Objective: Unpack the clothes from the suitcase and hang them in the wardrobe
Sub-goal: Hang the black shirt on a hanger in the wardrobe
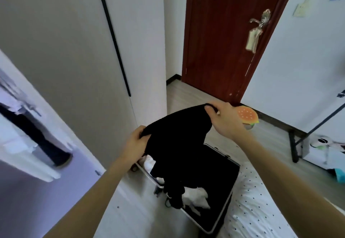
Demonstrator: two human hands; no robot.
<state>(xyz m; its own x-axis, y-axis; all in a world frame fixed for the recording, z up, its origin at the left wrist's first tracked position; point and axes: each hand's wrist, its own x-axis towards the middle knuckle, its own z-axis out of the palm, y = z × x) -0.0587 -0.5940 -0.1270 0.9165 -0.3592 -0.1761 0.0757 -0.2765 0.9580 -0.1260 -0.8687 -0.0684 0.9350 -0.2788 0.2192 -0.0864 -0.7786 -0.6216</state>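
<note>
Fingers of L hand (134, 140) & R hand (223, 118) pinch black garment (177, 144).

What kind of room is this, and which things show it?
Most likely a bedroom: a wardrobe with clothes hanging inside at the left, a bed with dotted white bedding at the lower right, and an open suitcase.

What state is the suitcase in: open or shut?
Open. The suitcase shows its dark inside with white clothes lying in it, below the black garment held up by the left hand and right hand.
</note>
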